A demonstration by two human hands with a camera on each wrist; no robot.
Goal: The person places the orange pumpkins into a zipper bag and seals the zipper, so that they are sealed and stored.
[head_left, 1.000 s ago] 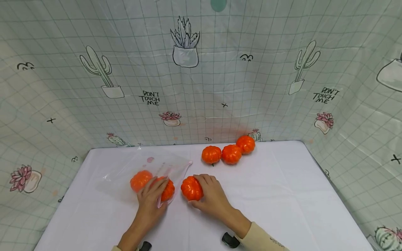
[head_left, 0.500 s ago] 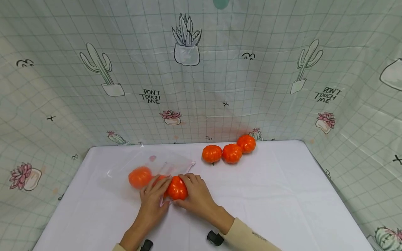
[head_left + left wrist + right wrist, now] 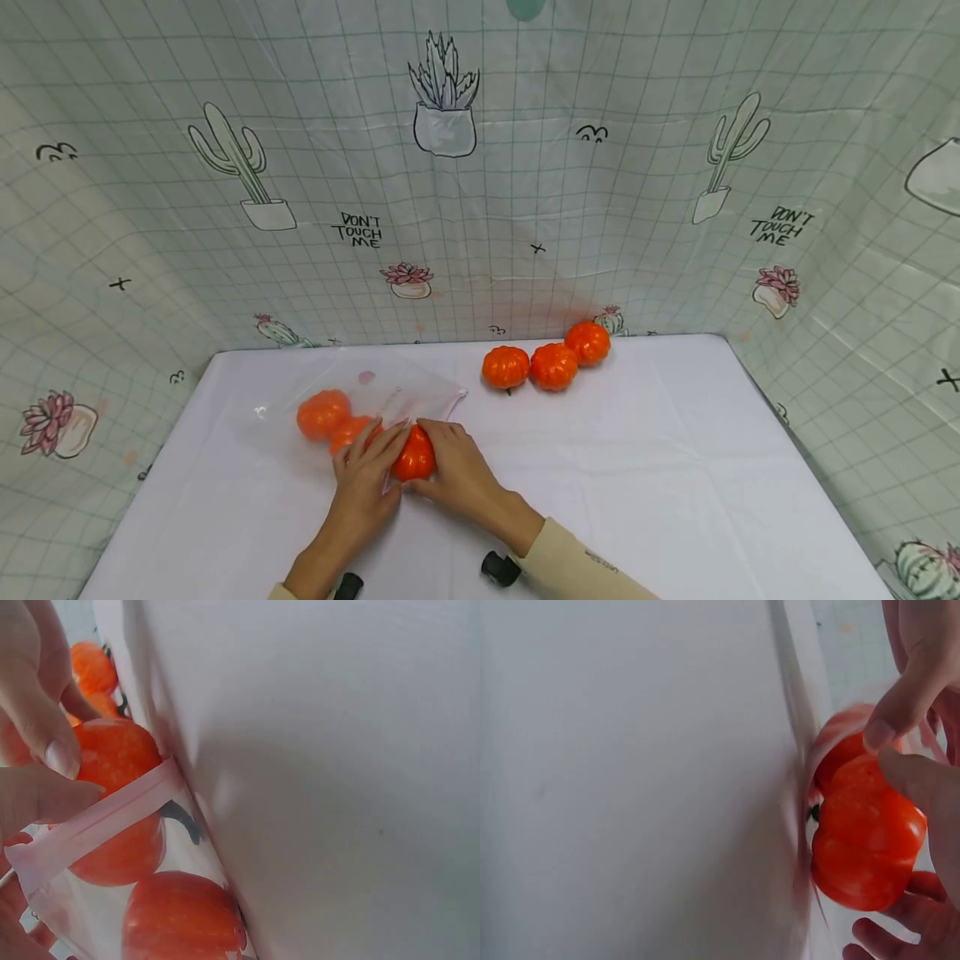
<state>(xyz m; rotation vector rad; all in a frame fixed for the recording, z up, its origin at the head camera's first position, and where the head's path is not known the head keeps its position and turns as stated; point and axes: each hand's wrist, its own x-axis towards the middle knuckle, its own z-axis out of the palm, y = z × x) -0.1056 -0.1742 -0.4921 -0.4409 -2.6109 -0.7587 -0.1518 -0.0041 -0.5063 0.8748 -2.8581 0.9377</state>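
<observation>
A clear plastic zip bag (image 3: 420, 387) with a pink strip (image 3: 105, 817) along its mouth lies on the table. Inside it are two ribbed orange pumpkins, one (image 3: 322, 414) farther in and another (image 3: 347, 433) partly covered by fingers. My left hand (image 3: 362, 487) holds the mouth edge of the bag, thumb near and fingers over the top. A third pumpkin (image 3: 415, 456), glossy red-orange, is gripped by my right hand (image 3: 461, 475) at the bag's mouth. In the left wrist view, the strip crosses this pumpkin, which is partly within the bag. A dark stem (image 3: 180, 819) shows beside it.
Three more pumpkins stand in a slanting row near the table's back edge: a left one (image 3: 506, 367), a middle one (image 3: 554, 367) and a right one (image 3: 587, 343). A printed grid curtain (image 3: 637, 250) rises behind and around the white table (image 3: 637, 483).
My right hand has moved left with its pumpkin, from beside the bag into its mouth. The two bagged pumpkins have shifted left, deeper in. My left hand has stayed nearly in place.
</observation>
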